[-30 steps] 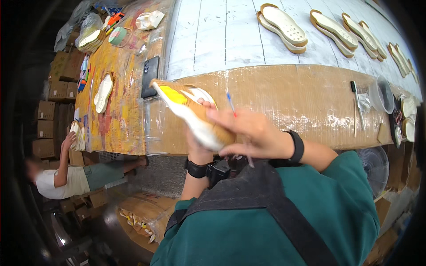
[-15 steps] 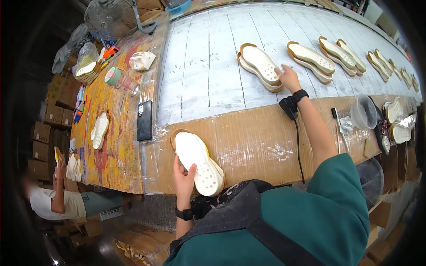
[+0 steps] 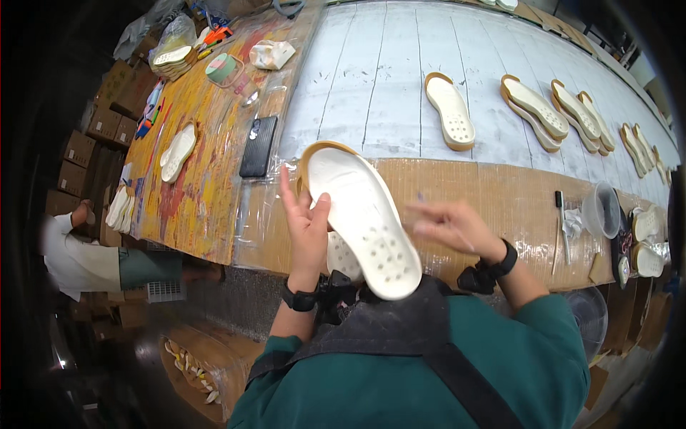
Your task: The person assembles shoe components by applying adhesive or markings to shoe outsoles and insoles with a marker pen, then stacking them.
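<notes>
My left hand grips a white shoe sole with a tan rim and small holes at one end, its thumb pressed on the edge. Part of a second perforated white piece shows beneath it, mostly hidden. Just right of the held sole is my right hand, blurred, its fingers stretched toward the sole and apart from it. A single matching sole lies beyond on the white table surface. Pairs of soles stretch away to its right.
Brown cardboard covers the near table edge. At left are a phone, a lidded cup, crumpled tissue and more soles. A clear tub and brush lie right. A person stands far left.
My right hand has come back from the white surface to beside the held soles. Where two soles lay there, one remains. The sole in my left hand is now raised and nearer. The view has shifted.
</notes>
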The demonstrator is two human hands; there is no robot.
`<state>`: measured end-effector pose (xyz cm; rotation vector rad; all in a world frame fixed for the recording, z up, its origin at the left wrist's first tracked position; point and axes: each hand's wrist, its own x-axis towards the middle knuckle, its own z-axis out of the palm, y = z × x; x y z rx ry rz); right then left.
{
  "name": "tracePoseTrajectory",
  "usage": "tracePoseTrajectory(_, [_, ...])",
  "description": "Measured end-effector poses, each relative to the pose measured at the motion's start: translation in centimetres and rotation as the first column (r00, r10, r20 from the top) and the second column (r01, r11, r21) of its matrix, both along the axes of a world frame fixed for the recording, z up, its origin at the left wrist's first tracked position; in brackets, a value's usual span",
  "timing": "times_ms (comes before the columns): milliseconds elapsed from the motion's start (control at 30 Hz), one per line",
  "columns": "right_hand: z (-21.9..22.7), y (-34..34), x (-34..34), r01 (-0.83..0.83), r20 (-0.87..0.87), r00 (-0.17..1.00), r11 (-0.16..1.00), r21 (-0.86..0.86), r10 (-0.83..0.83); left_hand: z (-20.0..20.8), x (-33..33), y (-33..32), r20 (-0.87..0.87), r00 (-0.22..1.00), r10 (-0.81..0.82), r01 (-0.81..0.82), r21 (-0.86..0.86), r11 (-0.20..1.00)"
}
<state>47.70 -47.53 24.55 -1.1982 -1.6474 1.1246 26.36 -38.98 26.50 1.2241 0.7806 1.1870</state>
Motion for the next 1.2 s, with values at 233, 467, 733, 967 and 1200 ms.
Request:
tracePoseTrajectory(233, [5.2, 4.0, -1.3, 0.154, 0.004, 0.987, 0.969, 0.192, -0.158, 0.2, 0.8, -0.9, -0.091, 0.995, -0.043, 0.051, 0.092, 0.994])
tracePoseTrajectory(467, [3.3, 3.0, -2.6, 0.0, -0.436, 0.897, 0.986, -0.164, -0.072, -0.5, -1.4, -1.6, 0.011, 0.99, -0.138, 0.138, -0.012, 0.99])
tracePoseTrajectory(733, [1.6, -1.8, -5.8, -0.168, -0.696, 0.718, 0.969, -0.183, -0.007, -1.4, -2.5, -6.2, -0.186, 0.964, -0.188, 0.166, -0.126, 0.978])
tracePoseTrajectory(967, [1.7, -0.8, -6.3, -0.042, -0.249, 0.968, 0.996, -0.084, 0.02, -3.0, -2.8, -5.5, -0.131, 0.989, -0.065, 0.058, -0.053, 0.997])
tracePoseTrajectory(1200, [2.3, -1.5, -6.5, 0.178, -0.361, 0.928, 0.963, 0.2, -0.097, -1.1, 0.0, -3.8, 0.248, 0.969, 0.009, 0.065, -0.29, 0.955])
